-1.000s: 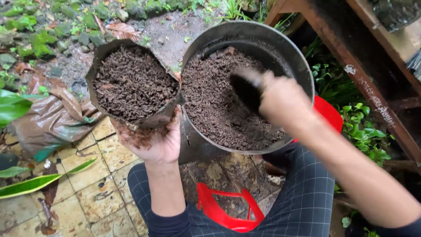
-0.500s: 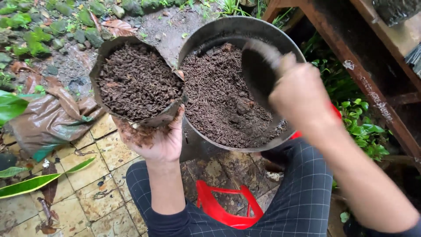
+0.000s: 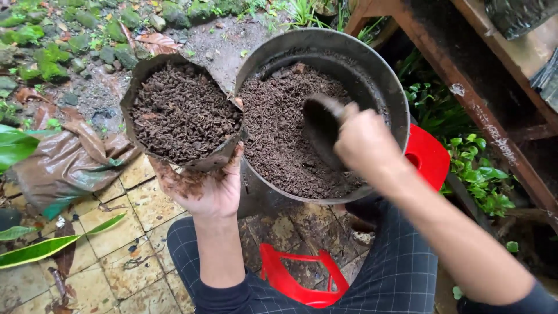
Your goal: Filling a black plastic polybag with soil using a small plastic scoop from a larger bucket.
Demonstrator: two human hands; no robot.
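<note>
My left hand [image 3: 203, 189], nearest me and soil-smeared, cups the base of the black grow bag [image 3: 180, 113] from below, fingers curled shut on its lower edge; bag is nearly full and touches the bucket's rim. My right hand [image 3: 363, 142] is closed around a dark scoop [image 3: 321, 125], blade down in the soil inside the grey bucket [image 3: 372, 64] beyond. Judgement: load modestly, carry level, keep the bag upright and tight against the rim.

1. The scoop [image 3: 321, 125] is motion-blurred; its handle is hidden inside the right hand [image 3: 363, 142].
2. The wooden bench [image 3: 465, 75], at two o'clock, is cut off by the frame's edge.
</note>
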